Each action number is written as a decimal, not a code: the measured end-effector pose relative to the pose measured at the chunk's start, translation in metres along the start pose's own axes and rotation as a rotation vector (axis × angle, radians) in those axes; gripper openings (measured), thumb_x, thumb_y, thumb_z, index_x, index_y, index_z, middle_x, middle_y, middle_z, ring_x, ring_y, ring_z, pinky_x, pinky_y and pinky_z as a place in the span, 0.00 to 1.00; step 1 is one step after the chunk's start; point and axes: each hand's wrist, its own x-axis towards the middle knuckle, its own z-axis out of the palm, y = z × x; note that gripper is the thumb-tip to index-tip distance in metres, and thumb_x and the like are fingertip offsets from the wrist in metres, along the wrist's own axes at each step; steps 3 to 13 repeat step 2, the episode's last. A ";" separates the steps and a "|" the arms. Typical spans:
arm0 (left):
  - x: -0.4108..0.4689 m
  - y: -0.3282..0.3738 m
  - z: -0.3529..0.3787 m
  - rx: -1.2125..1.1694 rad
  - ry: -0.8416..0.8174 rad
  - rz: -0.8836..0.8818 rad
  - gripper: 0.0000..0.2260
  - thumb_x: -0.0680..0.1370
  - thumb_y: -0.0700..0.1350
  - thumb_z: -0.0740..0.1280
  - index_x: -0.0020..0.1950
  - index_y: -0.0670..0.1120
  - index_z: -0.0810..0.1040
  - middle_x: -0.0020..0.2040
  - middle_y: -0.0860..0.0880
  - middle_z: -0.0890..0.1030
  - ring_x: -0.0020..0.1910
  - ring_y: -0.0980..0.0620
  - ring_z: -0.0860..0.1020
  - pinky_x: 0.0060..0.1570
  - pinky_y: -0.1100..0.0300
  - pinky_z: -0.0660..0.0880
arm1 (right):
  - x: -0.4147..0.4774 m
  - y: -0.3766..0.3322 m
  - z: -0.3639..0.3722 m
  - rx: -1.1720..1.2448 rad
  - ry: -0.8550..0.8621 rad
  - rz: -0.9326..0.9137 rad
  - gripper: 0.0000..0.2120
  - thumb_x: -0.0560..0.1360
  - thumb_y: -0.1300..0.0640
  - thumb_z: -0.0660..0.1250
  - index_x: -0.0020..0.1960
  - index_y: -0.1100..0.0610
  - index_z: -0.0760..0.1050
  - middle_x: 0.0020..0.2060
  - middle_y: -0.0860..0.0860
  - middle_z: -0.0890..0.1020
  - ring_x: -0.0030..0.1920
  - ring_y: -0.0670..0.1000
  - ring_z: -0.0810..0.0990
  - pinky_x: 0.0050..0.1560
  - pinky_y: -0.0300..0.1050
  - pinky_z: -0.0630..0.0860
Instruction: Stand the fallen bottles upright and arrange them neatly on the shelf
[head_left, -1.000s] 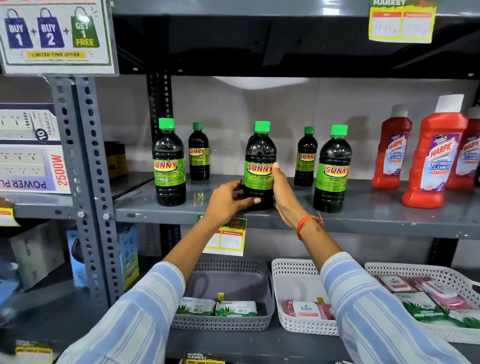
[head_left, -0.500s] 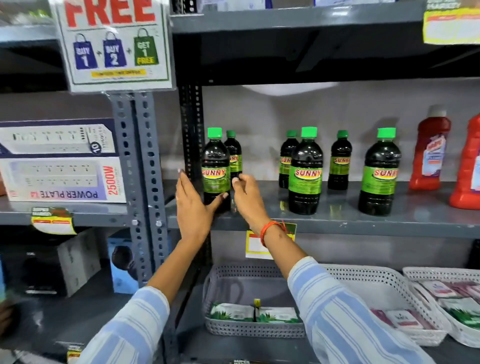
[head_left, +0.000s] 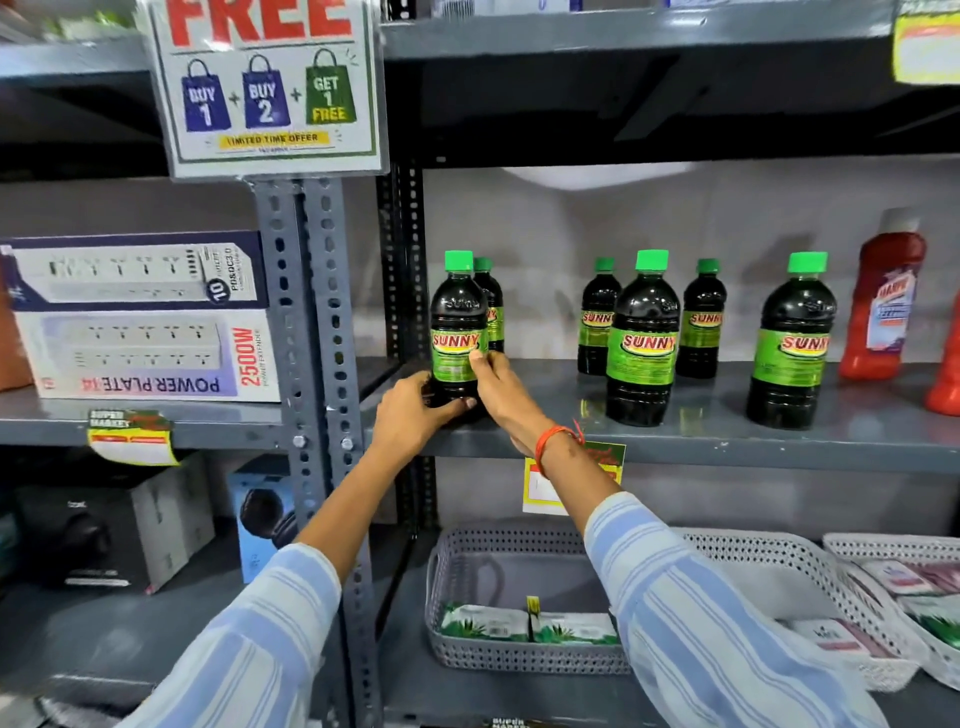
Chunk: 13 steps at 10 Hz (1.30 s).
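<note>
Several dark Sunny bottles with green caps stand upright on the grey shelf (head_left: 727, 441). The leftmost big bottle (head_left: 457, 322) stands at the shelf's left end, and both hands grip its lower part. My left hand (head_left: 415, 413) holds its base from the left, my right hand (head_left: 498, 384) presses its label from the right. A smaller bottle (head_left: 493, 306) stands right behind it, mostly hidden. Two other big bottles (head_left: 641, 338) (head_left: 789, 343) stand at the front, two small ones (head_left: 597, 317) (head_left: 704, 319) behind them.
Red Harpic bottles (head_left: 883, 301) stand at the shelf's right end. A perforated upright post (head_left: 311, 338) rises just left of the held bottle, with power-strip boxes (head_left: 140, 317) beyond it. An offer sign (head_left: 265, 83) hangs above. Grey and white baskets (head_left: 519, 660) with packets sit on the shelf below.
Both hands left the middle big bottle and moved left to the leftmost big bottle, then closed around its base and label. My view turned left as well.
</note>
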 end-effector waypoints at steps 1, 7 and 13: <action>0.000 0.000 -0.003 -0.005 -0.037 0.009 0.17 0.70 0.52 0.75 0.54 0.44 0.80 0.48 0.46 0.84 0.46 0.49 0.80 0.39 0.59 0.69 | 0.001 0.004 0.003 -0.020 0.022 -0.028 0.23 0.81 0.46 0.52 0.71 0.58 0.64 0.69 0.60 0.71 0.69 0.59 0.69 0.70 0.55 0.67; 0.000 0.009 -0.003 0.037 -0.038 -0.027 0.18 0.71 0.52 0.74 0.53 0.43 0.79 0.48 0.45 0.83 0.47 0.46 0.80 0.39 0.59 0.69 | 0.002 -0.002 0.000 -0.010 0.048 0.001 0.23 0.81 0.45 0.53 0.71 0.57 0.65 0.69 0.60 0.70 0.69 0.59 0.69 0.70 0.58 0.66; 0.000 0.009 -0.003 0.037 -0.038 -0.027 0.18 0.71 0.52 0.74 0.53 0.43 0.79 0.48 0.45 0.83 0.47 0.46 0.80 0.39 0.59 0.69 | 0.002 -0.002 0.000 -0.010 0.048 0.001 0.23 0.81 0.45 0.53 0.71 0.57 0.65 0.69 0.60 0.70 0.69 0.59 0.69 0.70 0.58 0.66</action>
